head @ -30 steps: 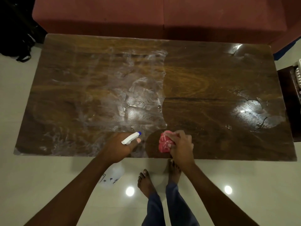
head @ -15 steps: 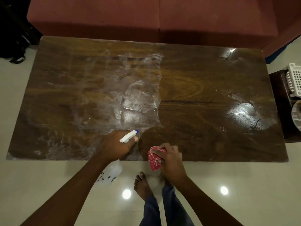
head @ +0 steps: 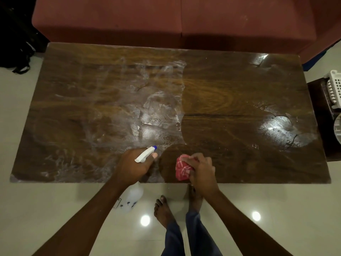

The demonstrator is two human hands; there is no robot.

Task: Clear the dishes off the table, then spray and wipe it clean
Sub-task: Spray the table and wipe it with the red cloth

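Two hands work at 6 o'clock on the table [head: 230, 93]: the left hand [head: 132, 168] grips the spray bottle [head: 145, 156], the right hand [head: 203, 169] squeezes the red cloth [head: 182, 168], now pushed back in from the edge, so the foamy 9 o'clock side still needs wiping.

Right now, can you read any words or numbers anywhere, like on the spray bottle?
No text here can be read.
spray bottle, held by the left hand: small dark marks on its side, too blurred to read.
red cloth, held by the right hand: only pale stripes, no letters.
table and white basket: no writing visible.
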